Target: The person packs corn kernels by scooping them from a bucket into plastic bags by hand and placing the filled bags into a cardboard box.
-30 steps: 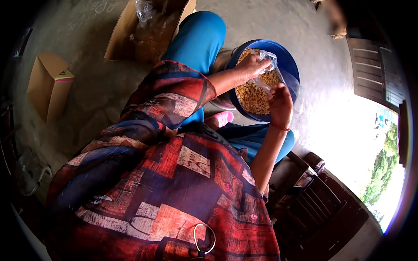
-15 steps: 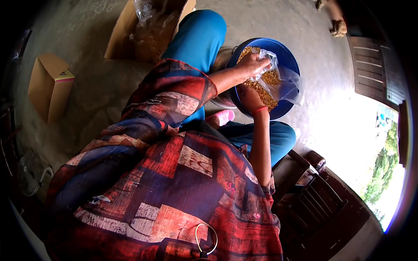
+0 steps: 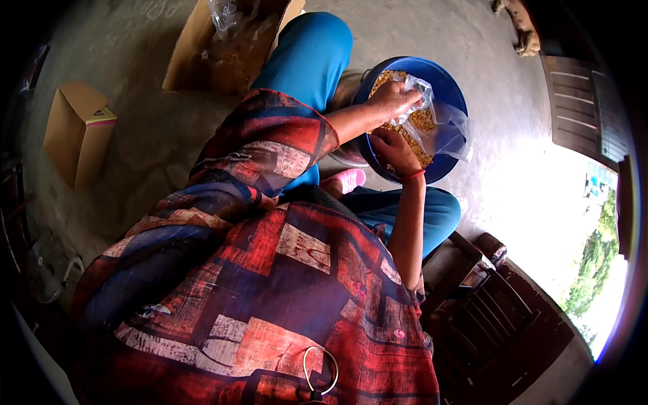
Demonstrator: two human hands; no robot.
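A blue round tub (image 3: 453, 91) holds many small golden-yellow pieces (image 3: 403, 138), whose kind I cannot make out. Over it, my left hand (image 3: 393, 101) grips the gathered edge of a clear plastic bag (image 3: 448, 133); the bag spreads across the pieces and hangs over the tub's far rim. Some golden pieces show through or beside the plastic. Just below, my right hand (image 3: 397, 151), with a red band at the wrist, is inside the tub at its near side. Its fingers are curled over the pieces, and what they hold is hidden.
An open cardboard box (image 3: 185, 64) with clear plastic inside stands beyond my blue-clad knee (image 3: 310, 54). A smaller carton (image 3: 77, 135) stands at the left. An animal's paw (image 3: 528, 44) shows at the top right. Dark wooden furniture (image 3: 496, 317) stands at the lower right, near a bright doorway.
My right hand has drawn back slightly toward the tub's near rim, and more of its curled fingers shows. My left hand still holds the bag in about the same place.
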